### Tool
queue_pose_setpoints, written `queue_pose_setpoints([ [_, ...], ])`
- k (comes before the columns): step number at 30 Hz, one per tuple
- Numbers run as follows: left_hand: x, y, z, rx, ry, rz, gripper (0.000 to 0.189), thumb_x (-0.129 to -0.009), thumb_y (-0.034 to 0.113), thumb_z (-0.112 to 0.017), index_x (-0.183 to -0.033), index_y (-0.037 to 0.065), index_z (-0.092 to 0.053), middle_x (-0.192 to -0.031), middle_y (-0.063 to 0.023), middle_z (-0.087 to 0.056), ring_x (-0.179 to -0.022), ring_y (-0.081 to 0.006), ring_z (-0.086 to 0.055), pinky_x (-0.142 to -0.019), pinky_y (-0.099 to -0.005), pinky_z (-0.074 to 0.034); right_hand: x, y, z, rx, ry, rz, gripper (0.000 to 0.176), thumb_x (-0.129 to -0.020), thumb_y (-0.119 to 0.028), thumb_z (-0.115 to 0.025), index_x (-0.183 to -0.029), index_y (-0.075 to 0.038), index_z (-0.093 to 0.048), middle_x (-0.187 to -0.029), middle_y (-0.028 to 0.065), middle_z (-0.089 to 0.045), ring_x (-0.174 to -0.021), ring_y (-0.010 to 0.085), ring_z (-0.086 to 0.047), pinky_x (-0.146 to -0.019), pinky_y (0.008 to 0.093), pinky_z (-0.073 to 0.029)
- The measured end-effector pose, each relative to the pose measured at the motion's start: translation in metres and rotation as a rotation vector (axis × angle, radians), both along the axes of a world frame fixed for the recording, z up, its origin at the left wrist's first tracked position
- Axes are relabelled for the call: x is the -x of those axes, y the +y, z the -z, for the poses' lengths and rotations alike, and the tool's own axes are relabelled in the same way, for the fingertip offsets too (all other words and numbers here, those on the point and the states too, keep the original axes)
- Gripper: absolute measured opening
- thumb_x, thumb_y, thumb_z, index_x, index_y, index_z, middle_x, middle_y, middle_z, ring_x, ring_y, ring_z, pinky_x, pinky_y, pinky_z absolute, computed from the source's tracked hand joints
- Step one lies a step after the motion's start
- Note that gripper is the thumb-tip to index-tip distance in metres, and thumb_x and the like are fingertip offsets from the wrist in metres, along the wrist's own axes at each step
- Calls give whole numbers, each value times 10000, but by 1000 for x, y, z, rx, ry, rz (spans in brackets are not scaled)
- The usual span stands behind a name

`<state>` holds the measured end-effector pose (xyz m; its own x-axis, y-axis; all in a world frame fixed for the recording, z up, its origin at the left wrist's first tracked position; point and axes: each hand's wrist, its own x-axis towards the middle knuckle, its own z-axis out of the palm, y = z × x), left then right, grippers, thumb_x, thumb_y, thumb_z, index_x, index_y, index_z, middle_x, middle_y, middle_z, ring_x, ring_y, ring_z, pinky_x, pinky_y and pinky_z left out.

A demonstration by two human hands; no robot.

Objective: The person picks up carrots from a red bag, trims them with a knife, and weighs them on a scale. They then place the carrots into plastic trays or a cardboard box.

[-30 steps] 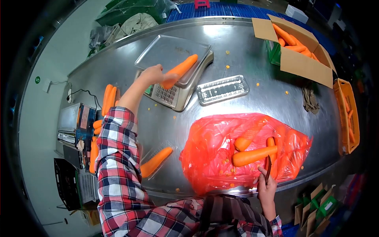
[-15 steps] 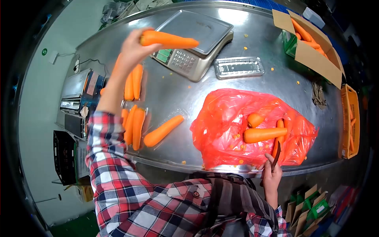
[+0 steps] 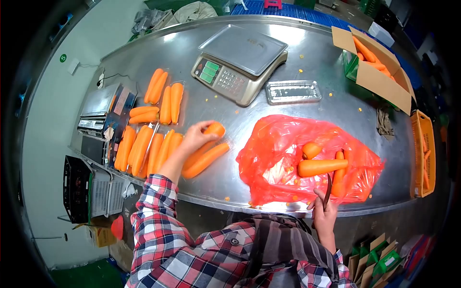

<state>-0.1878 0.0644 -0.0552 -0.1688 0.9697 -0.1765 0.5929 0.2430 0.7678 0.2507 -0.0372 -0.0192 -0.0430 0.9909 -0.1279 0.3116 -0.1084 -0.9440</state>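
My left hand (image 3: 196, 137) is closed round a carrot (image 3: 215, 128), just above two carrots lying side by side; the nearer carrot (image 3: 206, 162) shows best. Clear packaging shows faintly under that pair. My right hand (image 3: 324, 213) grips a knife (image 3: 328, 192), its dark, narrow blade pointing up and away from me. Beside the knife a red plastic bag (image 3: 269, 144) is spread on the steel table (image 3: 216, 187). On the bag rest a thick carrot (image 3: 319, 167), a round carrot end (image 3: 311, 150) and more carrots, with small orange trimmings around.
Packed carrots (image 3: 139, 151) stand in rows at the left. Behind are a weighing scale (image 3: 235, 67) and a clear plastic tray (image 3: 293, 91). At the right are a cardboard box (image 3: 386, 79) of carrots, a grey cloth (image 3: 384, 124) and an orange crate (image 3: 433, 163).
My left hand has brought its carrot down from beside the scale, toward me, to the carrots on the packaging. My right hand still holds the knife, shifted slightly left.
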Motion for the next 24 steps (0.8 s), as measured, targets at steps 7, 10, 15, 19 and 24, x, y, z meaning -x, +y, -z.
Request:
queue_pose_setpoints([
  [7,36,-15,21,73,273,180,483,-883,312,-569,-1262,16,-520,-1223,-209,-560,-1161,-320,-521,-981,-357,-402,0,-3,-2,26,20,26,243,-950,-67,-468,-1148,-15,-598,-634,9,-570,-483,34,-420,-454,202,-333],
  [10,42,-37,30,237,103,203,495,-914,273,-520,-1324,8,-440,-1298,-220,-496,-1222,-332,-464,-1021,-357,-360,2,-3,0,46,17,24,241,-952,-78,-475,-1151,-14,-596,-635,9,-571,-482,33,-419,-453,200,-331],
  [15,9,-73,55,55,235,158,576,-923,212,-491,-1414,7,-271,-1336,-247,-440,-1239,-355,-433,-1027,-378,-353,5,-6,7,51,24,0,252,-956,-112,-473,-1150,5,-585,-656,25,-582,-464,37,-424,-441,192,-336],
  [19,-2,-71,43,66,108,131,705,-865,300,-583,-1431,45,-247,-1367,-270,-384,-1252,-393,-402,-1040,-413,-330,12,0,7,103,37,-14,243,-943,-90,-485,-1138,2,-597,-654,27,-579,-488,44,-441,-449,203,-348],
  [24,-48,-80,25,271,606,83,1052,-636,467,-745,-1466,148,-183,-1313,-247,-395,-1148,-429,-442,-974,-511,-344,23,7,1,116,44,-21,264,-935,-58,-457,-1159,16,-576,-651,52,-584,-459,56,-444,-419,208,-339],
])
